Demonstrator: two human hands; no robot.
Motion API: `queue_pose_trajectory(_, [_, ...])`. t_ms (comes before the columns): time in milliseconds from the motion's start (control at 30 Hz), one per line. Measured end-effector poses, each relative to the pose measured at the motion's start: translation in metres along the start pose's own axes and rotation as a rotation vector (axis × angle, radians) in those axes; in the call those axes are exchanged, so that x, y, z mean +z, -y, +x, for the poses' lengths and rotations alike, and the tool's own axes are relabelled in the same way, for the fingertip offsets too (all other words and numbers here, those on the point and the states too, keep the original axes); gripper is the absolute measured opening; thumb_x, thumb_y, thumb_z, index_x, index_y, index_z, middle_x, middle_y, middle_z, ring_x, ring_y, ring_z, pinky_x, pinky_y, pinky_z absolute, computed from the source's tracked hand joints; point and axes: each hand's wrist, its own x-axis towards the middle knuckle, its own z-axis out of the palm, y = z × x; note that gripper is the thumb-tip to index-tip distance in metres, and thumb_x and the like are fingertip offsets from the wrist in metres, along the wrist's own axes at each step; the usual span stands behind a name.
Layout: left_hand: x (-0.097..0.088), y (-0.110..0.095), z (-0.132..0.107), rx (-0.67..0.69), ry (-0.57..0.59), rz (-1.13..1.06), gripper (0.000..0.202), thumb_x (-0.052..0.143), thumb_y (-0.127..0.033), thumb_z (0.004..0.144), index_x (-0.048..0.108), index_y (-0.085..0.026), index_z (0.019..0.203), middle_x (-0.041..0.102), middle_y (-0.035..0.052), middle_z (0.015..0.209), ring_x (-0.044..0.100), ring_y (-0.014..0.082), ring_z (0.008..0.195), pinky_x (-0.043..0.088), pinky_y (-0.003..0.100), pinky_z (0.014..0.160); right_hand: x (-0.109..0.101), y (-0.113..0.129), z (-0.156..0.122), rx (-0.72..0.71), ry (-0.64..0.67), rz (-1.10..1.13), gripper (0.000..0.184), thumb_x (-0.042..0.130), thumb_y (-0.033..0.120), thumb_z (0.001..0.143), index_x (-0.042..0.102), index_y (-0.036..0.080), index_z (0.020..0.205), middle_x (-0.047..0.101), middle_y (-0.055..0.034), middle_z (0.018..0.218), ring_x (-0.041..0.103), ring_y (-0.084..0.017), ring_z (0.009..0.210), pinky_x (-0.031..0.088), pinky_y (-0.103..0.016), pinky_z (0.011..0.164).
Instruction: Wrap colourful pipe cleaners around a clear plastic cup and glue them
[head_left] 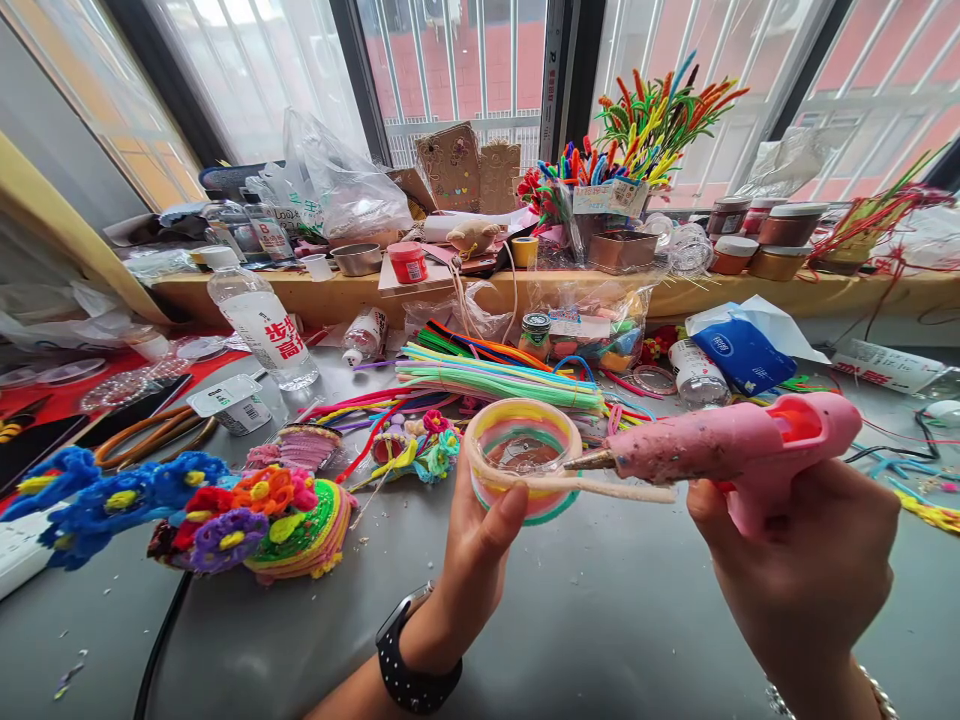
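My left hand [480, 540] is closed around a small round cup [491, 452] wrapped in pink, yellow and green pipe cleaner. The thumb presses a cream pipe cleaner [622, 488] against the cup's side, and its loose end sticks out to the right. In my right hand [810, 570] is a pink hot glue gun [697, 450], gripped by its handle. Its metal nozzle points left and reaches the cup's right rim. Clear strands, perhaps glue, show inside the cup. Whether the nozzle touches the rim I cannot tell.
A bundle of pipe cleaners [495, 380] lies behind the cup. At left are a pipe-cleaner flower pot [300, 535], a water bottle [262, 320] and a black cable [161, 650]. A blue tissue pack [739, 350] lies behind the glue gun. Jars [780, 245] line the wooden sill.
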Motion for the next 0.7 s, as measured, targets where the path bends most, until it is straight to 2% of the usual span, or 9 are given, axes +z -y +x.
queue_pose_trajectory(233, [-0.0026, 0.0015, 0.0013, -0.028, -0.018, -0.008, 0.070, 0.070, -0.044, 0.066, 0.045, -0.024, 0.128, 0.064, 0.0084, 0.113, 0.057, 0.0295, 0.110, 0.046, 0.042, 0.092, 0.0028, 0.0015, 0.0009, 0.128, -0.028, -0.041, 0.035, 0.062, 0.041, 0.057, 0.031, 0.025, 0.054, 0.039, 0.0038, 0.043, 0.030, -0.008, 0.038, 0.024, -0.024, 0.033])
queue_pose_trajectory(467, [0.0001, 0.0001, 0.0001, -0.018, -0.057, -0.003, 0.070, 0.070, -0.044, 0.065, 0.045, -0.023, 0.128, 0.063, 0.0088, 0.115, 0.056, 0.0300, 0.111, 0.045, 0.042, 0.093, 0.0025, 0.0013, 0.0014, 0.050, -0.020, -0.019, 0.035, 0.063, 0.033, 0.061, 0.031, 0.025, 0.053, 0.034, 0.0073, 0.039, 0.029, -0.007, 0.034, 0.022, -0.022, 0.031])
queue_pose_trajectory(700, [-0.0008, -0.0008, 0.0005, -0.030, -0.034, 0.009, 0.070, 0.069, -0.045, 0.066, 0.045, -0.023, 0.128, 0.063, 0.0093, 0.115, 0.056, 0.0308, 0.112, 0.045, 0.043, 0.094, 0.0022, 0.0013, 0.0012, 0.092, -0.048, -0.021, 0.030, 0.063, 0.035, 0.061, 0.034, 0.024, 0.057, 0.035, 0.0069, 0.045, 0.029, -0.008, 0.038, 0.024, -0.024, 0.036])
